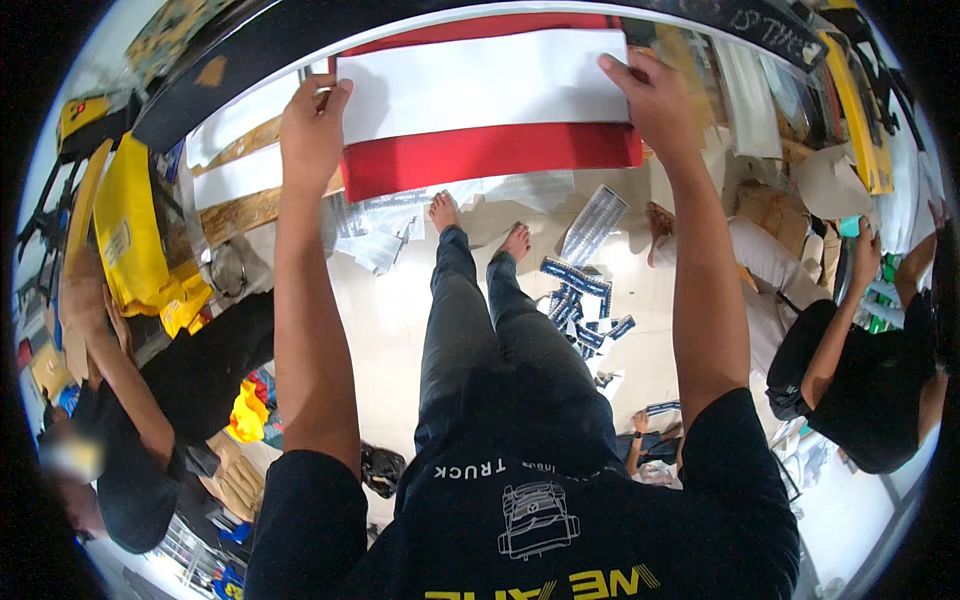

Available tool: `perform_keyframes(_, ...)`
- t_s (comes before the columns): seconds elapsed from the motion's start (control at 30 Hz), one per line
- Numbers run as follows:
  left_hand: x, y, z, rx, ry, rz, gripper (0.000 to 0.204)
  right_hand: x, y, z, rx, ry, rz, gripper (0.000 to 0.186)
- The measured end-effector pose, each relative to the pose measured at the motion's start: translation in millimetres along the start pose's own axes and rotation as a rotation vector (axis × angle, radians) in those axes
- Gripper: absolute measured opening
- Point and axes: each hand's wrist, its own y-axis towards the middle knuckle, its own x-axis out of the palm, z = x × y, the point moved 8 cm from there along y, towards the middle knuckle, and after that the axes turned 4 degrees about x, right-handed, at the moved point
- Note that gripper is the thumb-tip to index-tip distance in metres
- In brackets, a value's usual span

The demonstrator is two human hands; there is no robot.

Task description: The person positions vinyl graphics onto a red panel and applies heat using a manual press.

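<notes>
Sheet [490, 85], in the head view, is held flat over the red panel [500, 158], its long axis running left to right from the left hand [318, 125] to the right hand [655, 95]. Neither hand is nearer: one end appears pinched, thumb uppermost, in each; the fingers beneath are hidden. Counted are one sheet, one panel, two hands and, leftward on the bench [245, 213], two white strips [240, 122].

A long white strip [480, 85] (slightly tilted) spans a red panel [490, 160] visible above and below.
</notes>
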Motion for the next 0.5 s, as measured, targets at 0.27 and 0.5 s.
perform_keyframes(0.27,2.5,21.0,10.3,0.074,0.299,0.035,0.038,-10.0,14.9,-31.0,0.277,-0.013,0.147,0.026)
perform_keyframes(0.5,3.4,49.9,11.3,0.175,0.454,0.059,0.039,0.2,56.4,-32.3,0.079,-0.253,0.227,0.024)
